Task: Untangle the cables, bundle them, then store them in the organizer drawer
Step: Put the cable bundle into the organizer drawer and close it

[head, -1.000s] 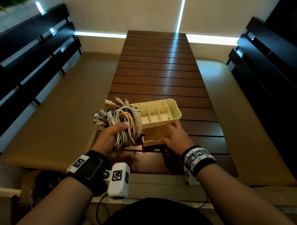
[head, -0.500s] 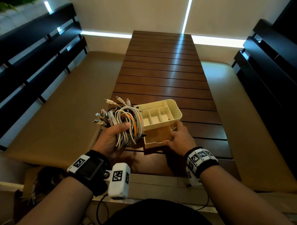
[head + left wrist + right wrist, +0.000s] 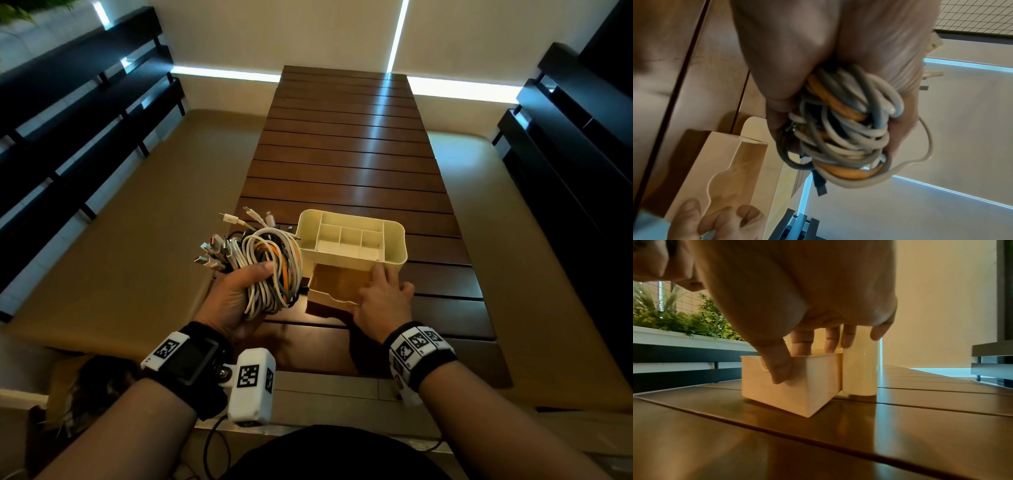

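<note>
Slatted wooden table | left hand grips cables | right hand fingers clamp drawer

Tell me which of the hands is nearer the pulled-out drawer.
Right. The right hand grips the drawer at its front corner, thumb on the front wall. The left hand is off to its left, holding the cable bundle.

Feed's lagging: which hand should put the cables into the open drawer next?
Left. The left hand already grips the cable bundle beside the open drawer; the right hand steadies that drawer.
</note>
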`<state>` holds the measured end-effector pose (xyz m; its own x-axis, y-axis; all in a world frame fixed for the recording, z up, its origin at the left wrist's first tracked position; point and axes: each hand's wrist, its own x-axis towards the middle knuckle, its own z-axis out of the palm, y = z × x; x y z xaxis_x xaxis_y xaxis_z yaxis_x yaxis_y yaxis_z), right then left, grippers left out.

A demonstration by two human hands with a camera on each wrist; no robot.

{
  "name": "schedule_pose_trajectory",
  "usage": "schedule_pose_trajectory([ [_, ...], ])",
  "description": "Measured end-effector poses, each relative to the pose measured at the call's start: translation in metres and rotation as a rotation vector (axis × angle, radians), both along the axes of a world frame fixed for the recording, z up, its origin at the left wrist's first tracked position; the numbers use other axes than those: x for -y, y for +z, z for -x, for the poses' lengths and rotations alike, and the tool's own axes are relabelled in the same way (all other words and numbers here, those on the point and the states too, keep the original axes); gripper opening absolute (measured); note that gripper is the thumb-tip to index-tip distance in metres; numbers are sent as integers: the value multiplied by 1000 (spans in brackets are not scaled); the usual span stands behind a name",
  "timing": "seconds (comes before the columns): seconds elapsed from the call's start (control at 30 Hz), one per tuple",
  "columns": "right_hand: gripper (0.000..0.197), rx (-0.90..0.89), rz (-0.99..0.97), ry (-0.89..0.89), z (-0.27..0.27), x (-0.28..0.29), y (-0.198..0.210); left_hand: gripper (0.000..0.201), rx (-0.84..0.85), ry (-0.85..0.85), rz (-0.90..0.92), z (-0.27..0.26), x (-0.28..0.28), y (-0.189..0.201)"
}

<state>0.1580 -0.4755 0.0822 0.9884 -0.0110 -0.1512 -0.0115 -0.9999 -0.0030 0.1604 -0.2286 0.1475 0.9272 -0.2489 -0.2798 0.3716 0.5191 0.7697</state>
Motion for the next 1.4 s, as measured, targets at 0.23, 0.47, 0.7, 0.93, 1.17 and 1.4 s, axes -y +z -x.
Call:
schedule_pose_trajectory([
  [0.23, 28, -57, -13, 70, -1, -1, 7, 62, -2, 4, 5, -2, 0, 1],
  [0.47, 23, -250, -92, 186, -2, 7, 15, 45, 5, 4, -27, -3, -2, 2],
  [0.7, 20, -245, -282, 201, 5, 22, 22, 68, -22, -61, -113, -7, -2, -10],
  [0.93, 20, -276, -324, 263, 15, 33, 16, 45, 138, -110, -415, -13, 21, -12],
  [1.17, 16, -192, -529, 112, 31, 52, 22, 85, 365, -284, -794, -24, 69, -32],
  [1.4, 13, 118, -752, -49, 48, 70, 21, 83, 508, -395, -1192, -27, 89, -45],
])
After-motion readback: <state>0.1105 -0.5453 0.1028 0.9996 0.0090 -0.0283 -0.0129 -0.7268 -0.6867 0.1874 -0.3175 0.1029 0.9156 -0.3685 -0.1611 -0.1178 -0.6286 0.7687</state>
